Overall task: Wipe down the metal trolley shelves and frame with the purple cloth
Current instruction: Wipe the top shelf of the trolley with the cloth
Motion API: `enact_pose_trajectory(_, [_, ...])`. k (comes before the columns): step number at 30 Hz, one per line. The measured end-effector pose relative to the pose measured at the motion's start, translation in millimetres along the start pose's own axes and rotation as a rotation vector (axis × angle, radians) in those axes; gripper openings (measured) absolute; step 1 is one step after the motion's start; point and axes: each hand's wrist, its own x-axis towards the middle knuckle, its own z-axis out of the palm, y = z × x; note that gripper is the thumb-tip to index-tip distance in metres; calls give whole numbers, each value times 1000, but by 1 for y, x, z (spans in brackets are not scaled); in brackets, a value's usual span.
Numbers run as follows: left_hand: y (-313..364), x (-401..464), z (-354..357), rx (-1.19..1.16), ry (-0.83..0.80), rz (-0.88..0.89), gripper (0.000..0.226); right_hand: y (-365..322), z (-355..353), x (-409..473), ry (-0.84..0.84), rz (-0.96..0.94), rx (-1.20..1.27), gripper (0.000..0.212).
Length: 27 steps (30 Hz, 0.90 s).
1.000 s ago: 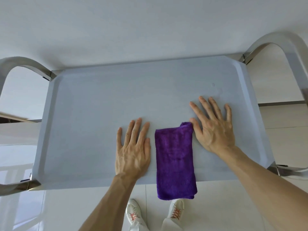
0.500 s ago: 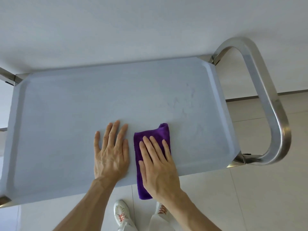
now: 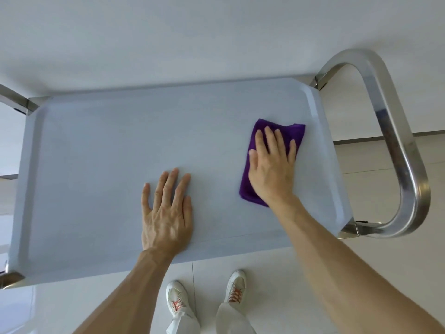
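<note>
Since earlier, right hand [image 3: 271, 169], flat, has pushed purple cloth [image 3: 292, 133] right-of-centre; left hand [image 3: 166, 213] flat on top shelf [image 3: 96, 165]. Frame [image 3: 404, 150] apparently unwiped.

No legible text, label or number anywhere.

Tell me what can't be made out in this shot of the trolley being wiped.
Head view:
- Purple cloth: its middle is hidden under the right hand.
- Lower shelves: hidden beneath the top shelf.
- Left handle: cut off by the frame edge.
- Shelf under the left hand: covered by the palm.
</note>
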Motion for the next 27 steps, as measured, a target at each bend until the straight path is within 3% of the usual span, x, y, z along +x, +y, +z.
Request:
enact_pose_trajectory(5, [2, 0, -3, -17, 5, 3, 49, -37, 14, -88, -31, -294, 55, 51])
enact_pose_trajectory(10, [4, 0, -5, -30, -33, -18, 50, 33, 2, -105, -68, -441, 58, 48])
enact_pose_trajectory(15, [4, 1, -3, -32, -27, -28, 50, 106, -14, -49, 17, -163, -54, 47])
enact_pose_trajectory(18, [3, 2, -1, -27, -13, -23, 50, 77, -10, -16, 63, 140, -102, 49])
enact_pose_trajectory(20, [2, 1, 0, -25, -2, -18, 50, 39, -3, -11, 87, 211, -87, 51])
enact_pose_trajectory(24, [-1, 0, 1, -18, 17, -11, 49, -12, 12, -60, 43, -148, 6, 52])
enact_pose_trajectory(27, [0, 0, 1, -14, 21, -3, 50, 4, 11, -104, -56, -355, 49, 52])
